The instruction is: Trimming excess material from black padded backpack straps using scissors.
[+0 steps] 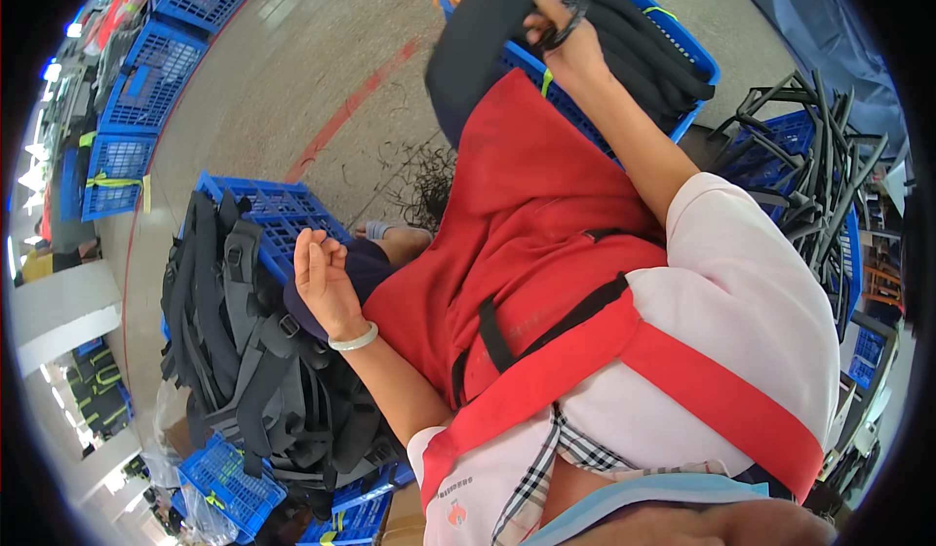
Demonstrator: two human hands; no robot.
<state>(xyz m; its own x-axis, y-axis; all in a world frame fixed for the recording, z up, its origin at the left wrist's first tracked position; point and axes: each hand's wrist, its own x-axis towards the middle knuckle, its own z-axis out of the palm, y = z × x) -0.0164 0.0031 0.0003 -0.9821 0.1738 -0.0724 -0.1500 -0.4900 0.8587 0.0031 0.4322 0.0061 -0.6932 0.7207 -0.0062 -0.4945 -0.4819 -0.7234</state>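
My right hand (567, 47) is closed around the dark handles of a pair of scissors (577, 8), with the blades pointing away from me and partly blurred. Beneath it, a large curved black padded piece (473, 54) lies across the edge of a blue crate (697, 44) and against my red apron (546, 175). More dark padded pieces (648, 54) are stacked inside that crate. My left hand (327, 278) is raised palm up, its fingers loosely bent and holding nothing. Close to it stands a pile of dark grey straps with buckles (234, 322).
Beside the strap pile is a blue crate (283, 200). Black scraps (419, 180) litter the floor near my foot. On the right, thin dark strips (824, 156) stick out over another blue crate (780, 146). Blue crates (156, 78) line the far left behind a red floor line.
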